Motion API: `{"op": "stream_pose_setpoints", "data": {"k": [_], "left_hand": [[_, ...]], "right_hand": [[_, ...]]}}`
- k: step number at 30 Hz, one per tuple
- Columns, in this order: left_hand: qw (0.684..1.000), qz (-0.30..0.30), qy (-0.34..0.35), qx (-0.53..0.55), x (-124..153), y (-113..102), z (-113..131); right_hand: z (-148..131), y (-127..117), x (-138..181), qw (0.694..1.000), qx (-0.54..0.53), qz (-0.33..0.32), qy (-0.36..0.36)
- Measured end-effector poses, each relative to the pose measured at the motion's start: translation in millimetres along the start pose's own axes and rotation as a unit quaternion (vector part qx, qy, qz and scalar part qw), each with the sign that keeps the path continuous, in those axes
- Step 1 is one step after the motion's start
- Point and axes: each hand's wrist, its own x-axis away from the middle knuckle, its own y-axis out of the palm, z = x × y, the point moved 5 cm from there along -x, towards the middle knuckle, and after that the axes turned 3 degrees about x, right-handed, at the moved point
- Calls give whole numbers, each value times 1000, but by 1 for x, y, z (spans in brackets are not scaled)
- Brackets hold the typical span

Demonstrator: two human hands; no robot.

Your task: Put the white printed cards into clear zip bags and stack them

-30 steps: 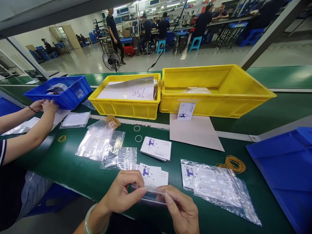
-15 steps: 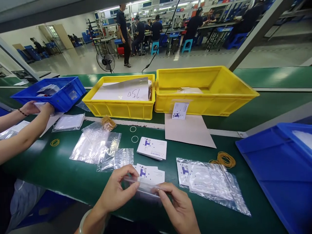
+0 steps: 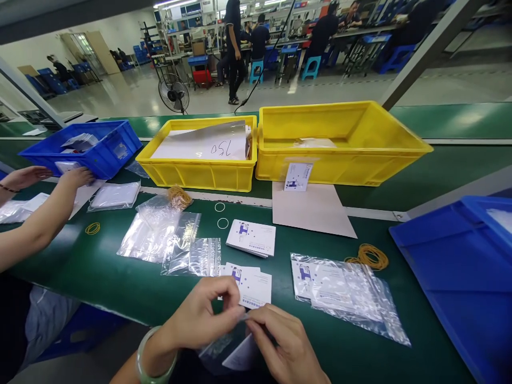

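Observation:
Both my hands meet at the front edge of the green table, pinching the top of a clear plastic zip bag (image 3: 216, 346). My left hand (image 3: 204, 312), with a pale bangle at the wrist, has thumb and forefinger closed on the bag's edge. Right beside it, my right hand (image 3: 282, 338) pinches the same edge. A white card or booklet (image 3: 242, 352) shows inside the hanging bag, partly hidden by my fingers. Just beyond lie loose printed booklets (image 3: 256, 288) and a neater stack of booklets (image 3: 251, 237). Empty zip bags (image 3: 148, 229) lie to the left.
Filled bags (image 3: 344, 288) and rubber bands (image 3: 370, 257) lie on the right, near a blue bin (image 3: 448, 277). Yellow bins (image 3: 196, 176) line the back, with a cardboard sheet (image 3: 312, 210) before the right one. At left, a co-worker's hands (image 3: 76, 178) handle a small bag by another blue bin (image 3: 124, 152).
My hands have come together and tilted the bag downward; the white card inside now shows. The co-worker's left hand has moved away from their bag. A standing person in the background has walked right.

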Motion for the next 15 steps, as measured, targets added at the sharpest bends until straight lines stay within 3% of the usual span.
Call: {"op": "stream_pose_setpoints", "data": {"k": [2,4,7,10,15], "left_hand": [[996,53,9,65,2,-11,-1],[995,82,18,46,2,-15,1],[998,24,-14,-48,-3,-1,2],[996,-49,-49,-58,-7,19,0],[997,-26,-73,19,-7,14,-8]], "right_hand": [[3,0,1,1000,0,6,16],[6,0,1,1000,-3,9,28],[6,1,1,1000,-14,0,21],[2,1,0,1000,-7,-3,7],[1,-1,-1,1000,-9,-4,13]]}}
